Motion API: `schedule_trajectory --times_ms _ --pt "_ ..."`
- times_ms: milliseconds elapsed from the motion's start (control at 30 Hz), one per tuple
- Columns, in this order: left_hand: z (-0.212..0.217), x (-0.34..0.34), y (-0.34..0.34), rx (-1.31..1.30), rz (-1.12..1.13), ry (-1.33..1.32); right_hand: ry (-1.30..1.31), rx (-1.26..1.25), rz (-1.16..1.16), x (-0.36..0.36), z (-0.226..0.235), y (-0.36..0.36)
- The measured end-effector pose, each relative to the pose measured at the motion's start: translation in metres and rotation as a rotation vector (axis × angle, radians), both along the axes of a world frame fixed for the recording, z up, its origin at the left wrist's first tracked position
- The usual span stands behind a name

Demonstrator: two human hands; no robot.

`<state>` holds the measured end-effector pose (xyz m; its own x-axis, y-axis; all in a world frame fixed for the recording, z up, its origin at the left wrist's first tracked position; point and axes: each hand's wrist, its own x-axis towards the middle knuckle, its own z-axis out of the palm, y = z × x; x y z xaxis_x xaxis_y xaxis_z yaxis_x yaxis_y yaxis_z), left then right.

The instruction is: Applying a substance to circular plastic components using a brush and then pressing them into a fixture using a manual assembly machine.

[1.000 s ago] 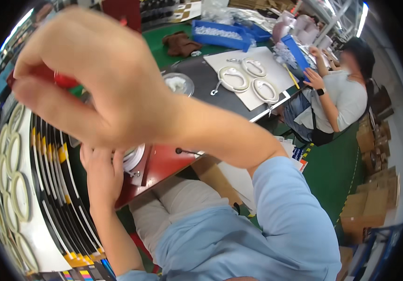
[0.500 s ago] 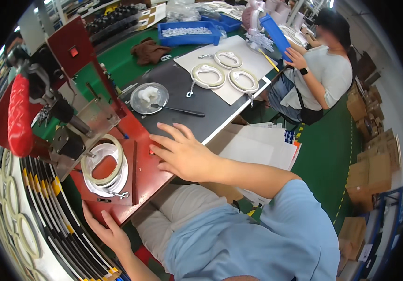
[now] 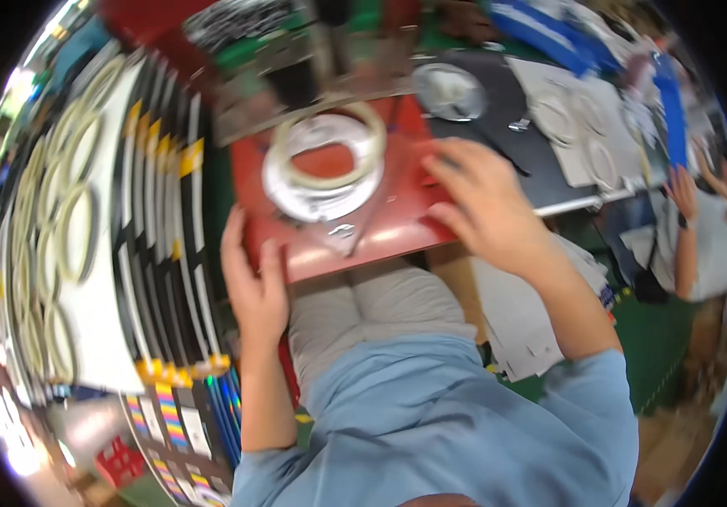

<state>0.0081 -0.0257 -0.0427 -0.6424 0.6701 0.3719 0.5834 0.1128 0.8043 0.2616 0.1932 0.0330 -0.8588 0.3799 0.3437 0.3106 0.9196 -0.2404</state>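
A cream ring (image 3: 367, 173) lies over a white round part (image 3: 300, 201) on the red base (image 3: 397, 232) of a press fixture. Beside that part's near edge is a small metal clip (image 3: 342, 231). The fixture's clear plate and dark clamp parts (image 3: 292, 80) hang above the far side, blurred. At the base's left front corner is my left hand (image 3: 255, 291), thumb and fingers apart and nothing in them. My right hand (image 3: 486, 203) rests over the base's right side with spread fingers, near a red button (image 3: 428, 176).
To the left stands a white board with several cream rings (image 3: 76, 232), next to a rack of black and white strips (image 3: 156, 211). Right of the fixture are a round dish (image 3: 450, 91) and a pale sheet (image 3: 579, 165) with several rings. A co-worker's hand (image 3: 682, 193) is at far right.
The view has swung left, so the fixture sits nearer the middle and more of the left rack shows. Both hands stay beside the red base. The red handle has left the picture.
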Motion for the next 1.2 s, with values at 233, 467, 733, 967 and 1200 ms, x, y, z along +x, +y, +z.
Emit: schedule_trajectory --times_ms 233,467,733,967,1200 --pt "0.047 0.004 0.007 0.116 0.008 0.253 0.269 -0.202 0.076 -0.045 0.008 -0.006" --pt "0.073 0.009 0.048 0.051 -0.184 0.454 0.238 -0.004 0.226 -0.084 -0.002 0.000" --pt "0.077 0.007 0.060 -0.001 -0.221 0.526 0.243 -0.016 0.277 -0.091 -0.008 0.010" --pt "0.091 -0.010 0.042 -0.055 -0.377 0.206 0.230 -0.024 0.307 -0.091 -0.005 0.008" --pt "0.086 -0.019 0.036 -0.088 -0.370 0.414 0.272 0.006 0.207 -0.104 -0.014 -0.011"
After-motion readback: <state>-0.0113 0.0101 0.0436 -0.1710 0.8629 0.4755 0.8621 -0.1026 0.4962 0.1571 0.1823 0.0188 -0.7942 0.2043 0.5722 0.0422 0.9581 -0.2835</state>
